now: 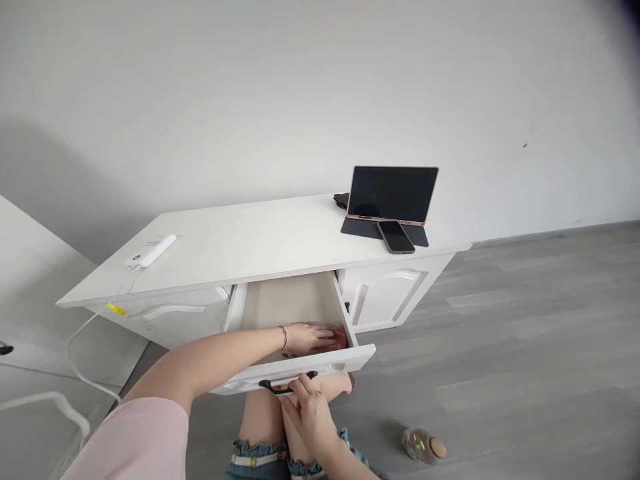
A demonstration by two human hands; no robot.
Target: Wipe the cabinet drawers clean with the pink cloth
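My left hand, with a thin bracelet at the wrist, reaches down inside a pulled-out white drawer. Its fingers press on a crumpled reddish cloth in the drawer's front right corner, and the hand covers part of the cloth. The drawer's beige bottom shows bare behind that hand. Outside the drawer front, the fingers of my right hand are bent over the right part of the black handle.
A tablet stands on the white cabinet top, a phone lying before it. At left lies a white power strip with a hanging cord. A bottle lies on the grey floor near my legs.
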